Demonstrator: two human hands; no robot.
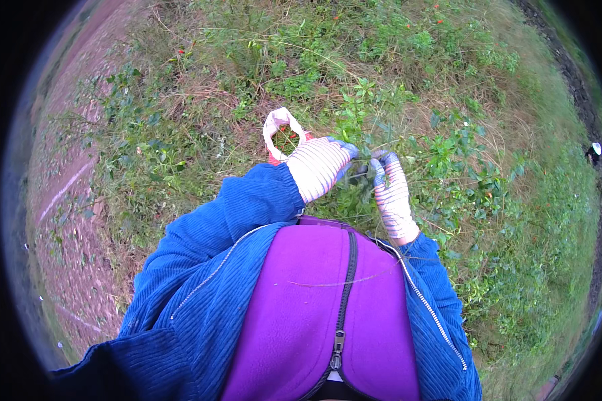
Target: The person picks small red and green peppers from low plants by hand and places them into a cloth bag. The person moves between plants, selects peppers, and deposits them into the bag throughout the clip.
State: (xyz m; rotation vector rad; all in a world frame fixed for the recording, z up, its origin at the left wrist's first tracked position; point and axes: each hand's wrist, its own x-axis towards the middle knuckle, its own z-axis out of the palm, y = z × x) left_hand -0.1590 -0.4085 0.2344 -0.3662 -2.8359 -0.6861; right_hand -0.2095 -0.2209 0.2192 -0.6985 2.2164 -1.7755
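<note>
Both my hands wear striped work gloves with blue-grey coated fingers. My left hand (pixel 319 168) reaches into the leafy top of a green plant (pixel 358 113), its fingertips bent around foliage; what exactly lies between them is hidden. Close by on the right, my right hand (pixel 393 195) is among the same stems, with thumb and fingers curved; whether it grips a stem cannot be made out. Behind my left hand stands a bag (pixel 276 120) with a rolled white rim and red side, holding red and green chili peppers (pixel 285 140).
Weeds and dry grass (pixel 205 95) surround the plants, with scattered red peppers (pixel 181 51) among them. Bare reddish soil (pixel 75 240) with a pale line lies at the left. A dark furrow (pixel 582 95) curves along the far right, near a white object (pixel 596 148).
</note>
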